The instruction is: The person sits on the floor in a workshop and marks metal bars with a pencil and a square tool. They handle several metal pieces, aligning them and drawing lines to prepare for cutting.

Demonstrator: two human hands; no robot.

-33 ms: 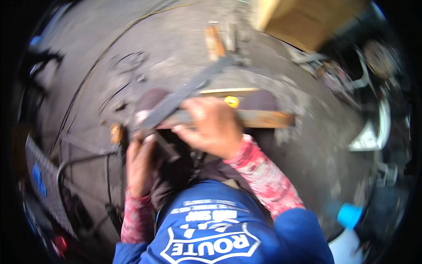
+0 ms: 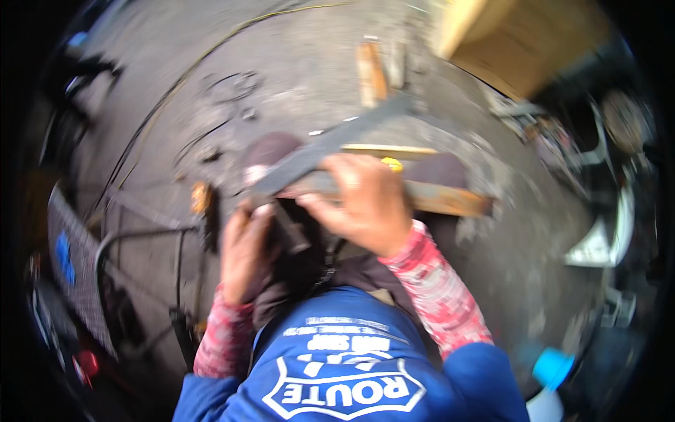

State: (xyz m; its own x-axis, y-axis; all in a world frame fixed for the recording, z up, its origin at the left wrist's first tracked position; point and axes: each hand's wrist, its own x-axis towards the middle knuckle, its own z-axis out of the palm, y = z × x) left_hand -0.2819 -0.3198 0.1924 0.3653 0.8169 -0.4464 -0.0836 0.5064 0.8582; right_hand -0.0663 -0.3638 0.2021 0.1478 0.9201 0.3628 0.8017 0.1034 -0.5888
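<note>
A dark flat metal square [image 2: 330, 144], its long blade slanting up to the right, lies across my knees. My left hand [image 2: 246, 246] has its fingers closed around the corner, where the short leg [image 2: 290, 228] points down toward my lap. A rusty flat-sided metal bar [image 2: 446, 199] runs crosswise under the blade over my thighs. My right hand [image 2: 365, 200] is wrapped over this bar, thumb toward me, close to the blade. Just beyond its knuckles sits a small round yellow thing [image 2: 391, 164], beside a pale yellow strip [image 2: 390, 150]. Motion blurs the fingertips.
Two short blocks, one orange-brown [image 2: 371, 74], stand on the concrete floor ahead. At the upper right is a large cardboard box [image 2: 506, 49]. A long cable [image 2: 158, 105] curves along the left, near a bent tubular frame [image 2: 105, 246]. A blue cup [image 2: 553, 367] is at the lower right.
The whole view has shifted slightly, so the floor, square and bar appear farther right. Both hands keep the same hold on the square and the bar.
</note>
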